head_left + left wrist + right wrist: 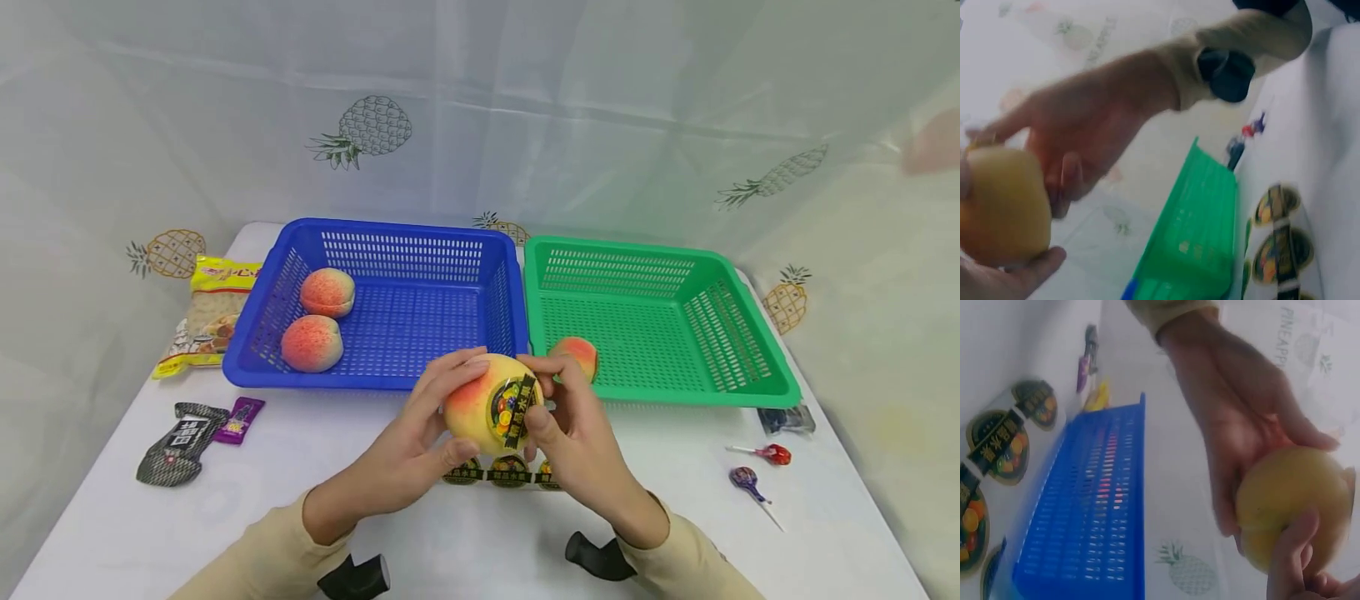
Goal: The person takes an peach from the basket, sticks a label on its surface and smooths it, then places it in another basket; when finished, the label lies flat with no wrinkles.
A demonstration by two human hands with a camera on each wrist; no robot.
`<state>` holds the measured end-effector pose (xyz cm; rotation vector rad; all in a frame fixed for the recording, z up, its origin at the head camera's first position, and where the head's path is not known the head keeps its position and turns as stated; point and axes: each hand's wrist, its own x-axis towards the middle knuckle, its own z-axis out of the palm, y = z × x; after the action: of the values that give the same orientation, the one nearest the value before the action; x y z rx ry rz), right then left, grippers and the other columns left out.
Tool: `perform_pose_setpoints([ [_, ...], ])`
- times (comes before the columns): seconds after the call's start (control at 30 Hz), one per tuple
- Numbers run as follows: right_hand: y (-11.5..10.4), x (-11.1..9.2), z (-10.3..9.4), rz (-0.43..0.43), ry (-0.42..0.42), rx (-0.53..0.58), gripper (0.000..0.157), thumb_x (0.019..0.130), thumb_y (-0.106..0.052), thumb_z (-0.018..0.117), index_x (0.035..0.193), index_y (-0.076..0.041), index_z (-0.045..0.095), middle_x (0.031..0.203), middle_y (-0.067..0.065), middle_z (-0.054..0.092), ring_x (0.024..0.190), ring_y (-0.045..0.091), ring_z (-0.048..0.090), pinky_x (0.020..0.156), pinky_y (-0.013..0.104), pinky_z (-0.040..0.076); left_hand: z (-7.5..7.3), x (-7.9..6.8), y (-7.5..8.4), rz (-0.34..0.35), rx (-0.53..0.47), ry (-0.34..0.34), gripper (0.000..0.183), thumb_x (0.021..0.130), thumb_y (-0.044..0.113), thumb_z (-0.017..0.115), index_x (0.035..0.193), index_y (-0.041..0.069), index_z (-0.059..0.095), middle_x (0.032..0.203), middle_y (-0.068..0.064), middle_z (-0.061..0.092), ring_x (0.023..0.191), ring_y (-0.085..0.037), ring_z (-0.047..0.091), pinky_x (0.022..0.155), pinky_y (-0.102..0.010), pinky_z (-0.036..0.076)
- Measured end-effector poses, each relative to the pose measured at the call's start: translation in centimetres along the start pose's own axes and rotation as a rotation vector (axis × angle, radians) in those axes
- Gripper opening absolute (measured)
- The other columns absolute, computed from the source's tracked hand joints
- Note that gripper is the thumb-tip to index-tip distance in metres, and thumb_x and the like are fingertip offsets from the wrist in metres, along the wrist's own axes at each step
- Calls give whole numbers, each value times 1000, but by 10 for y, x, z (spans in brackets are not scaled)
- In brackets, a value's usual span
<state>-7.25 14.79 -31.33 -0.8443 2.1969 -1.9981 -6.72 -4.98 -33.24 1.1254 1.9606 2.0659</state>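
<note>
Left hand (408, 458) curled round peach (474, 408), right hand (585, 450) pinching it at the sticker (513, 408), green basket (772, 379) at far right

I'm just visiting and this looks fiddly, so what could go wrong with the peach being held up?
The label on the peach might crease, since it lies over a curved surface. The right fingers, close to its edge, could catch and lift it. And the round peach, held above the table, might slip from the left fingers and drop, perhaps onto the other labels.
</note>
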Motion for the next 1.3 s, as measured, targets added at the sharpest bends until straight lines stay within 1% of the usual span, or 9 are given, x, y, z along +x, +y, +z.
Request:
perform_pose_setpoints([
  [0.17,0,2,4,-2,62,-54,39,87,-30,54,116,-8,39,92,8,38,67,18,52,37,27,44,13,1,3,-37,77,29,59,92,36,40,140,15,12,145,-2,3,134,-21,6,106,-30,24],
  [0.3,0,3,7,39,75,-152,37,84,-28,59,111,-13,39,98,4,47,70,16,56,41,28,47,23,2,0,-49,197,171,77,78,58,49,136,18,19,142,-1,12,131,-21,17,101,-34,32],
  [0.4,-1,3,7,89,72,-218,35,83,-25,61,108,-16,39,102,0,48,76,14,58,48,28,49,29,2,-1,-101,262,276,73,75,47,64,132,22,27,137,3,20,128,-18,22,97,-34,36],
  [0.47,-3,4,6,102,69,-250,32,83,-21,61,105,-17,39,102,-2,47,78,13,57,51,27,48,31,2,-1,-132,284,304,69,76,33,69,131,24,28,135,5,23,126,-16,25,96,-34,37],
  [0.63,-21,7,6,99,64,-267,22,84,-12,58,99,-12,42,91,2,45,63,12,52,44,24,44,34,2,-2,-129,300,277,64,79,18,64,132,23,27,134,3,22,124,-17,26,94,-34,38],
  [0.77,-29,9,5,107,31,-170,15,86,-4,52,95,-6,40,88,7,42,52,10,48,35,25,42,36,1,-3,-94,320,257,62,81,19,61,133,20,27,135,0,20,124,-19,24,94,-34,37],
  [0.97,-25,8,3,105,10,-49,5,91,-1,42,94,-3,39,89,10,39,56,14,49,33,28,41,37,2,-3,-52,337,260,61,82,19,59,133,16,26,134,-4,20,121,-21,28,92,-32,38],
  [1.2,-9,6,-6,166,3,27,8,96,-9,35,90,-5,38,90,10,40,37,26,44,30,32,39,34,3,-3,-132,271,221,60,84,17,56,134,22,23,133,0,20,117,-19,33,87,-32,42],
  [1.3,-2,5,-11,225,31,36,13,96,-17,35,88,-8,38,84,11,43,38,25,44,28,32,36,29,5,-5,-194,180,168,60,85,19,55,134,27,21,133,2,21,116,-18,35,88,-32,43],
])
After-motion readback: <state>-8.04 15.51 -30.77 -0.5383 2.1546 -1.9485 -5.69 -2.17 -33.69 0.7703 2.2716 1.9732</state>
